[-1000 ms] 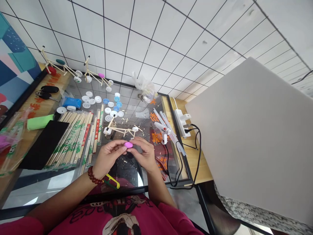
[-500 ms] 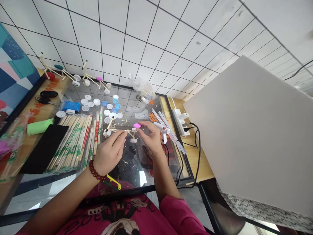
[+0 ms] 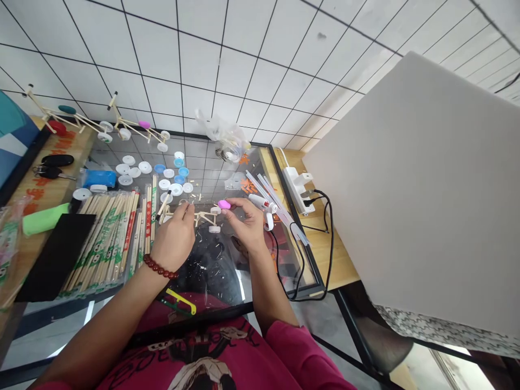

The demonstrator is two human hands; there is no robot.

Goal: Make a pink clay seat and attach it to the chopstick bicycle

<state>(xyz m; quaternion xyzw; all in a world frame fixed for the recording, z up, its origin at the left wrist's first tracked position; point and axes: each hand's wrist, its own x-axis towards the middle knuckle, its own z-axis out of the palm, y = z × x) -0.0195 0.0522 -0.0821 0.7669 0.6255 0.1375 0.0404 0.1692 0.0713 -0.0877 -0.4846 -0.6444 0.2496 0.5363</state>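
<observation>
A small tricycle model [image 3: 203,215] made of wooden sticks, with white bottle-cap wheels, stands on the glass tabletop between my hands. My right hand [image 3: 247,223] pinches a bright pink oval piece [image 3: 223,204] between thumb and fingertips, just above the model's capped end. My left hand [image 3: 175,236], with a brown bead bracelet at the wrist, is closed over the model's other end. Its fingertips are pressed together, and whatever they hold is hidden. An upright stick with a black tip [image 3: 163,205] rises beside the left fingers.
Finished stick models [image 3: 138,125] stand at the back left. White and blue caps [image 3: 145,167] and bundled chopsticks [image 3: 103,233] lie left. A glue gun [image 3: 262,203], clear glue sticks [image 3: 280,208] and a power strip [image 3: 298,187] are right. A yellow-handled cutter [image 3: 181,301] lies near the front edge.
My left fingers have drawn back left from the model's middle joint. The pink piece has tilted in my right hand, near the same end of the model. The view has shifted slightly.
</observation>
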